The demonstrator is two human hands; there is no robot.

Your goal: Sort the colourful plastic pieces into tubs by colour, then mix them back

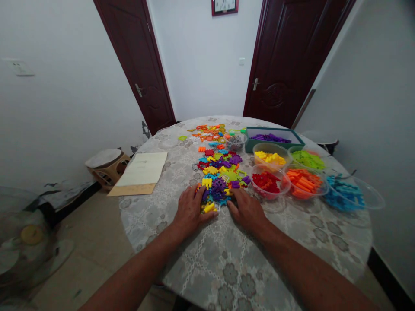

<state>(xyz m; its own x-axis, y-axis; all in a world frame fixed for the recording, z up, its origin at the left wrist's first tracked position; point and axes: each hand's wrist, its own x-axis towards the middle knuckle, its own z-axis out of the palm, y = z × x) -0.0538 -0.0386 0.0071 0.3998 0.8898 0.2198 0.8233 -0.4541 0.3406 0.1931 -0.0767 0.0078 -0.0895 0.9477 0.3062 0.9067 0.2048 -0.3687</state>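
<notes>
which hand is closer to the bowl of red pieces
Right. The right hand is at the right edge of the mixed pile, left of the bowl and nearer the person; the left hand is across the pile, farther left.

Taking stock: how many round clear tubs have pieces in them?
6, by piece colour: grey tub left of the box; yellow tub, green tub in front of it; red tub, orange tub, blue tub nearest, left to right. The box could hide more.
</notes>
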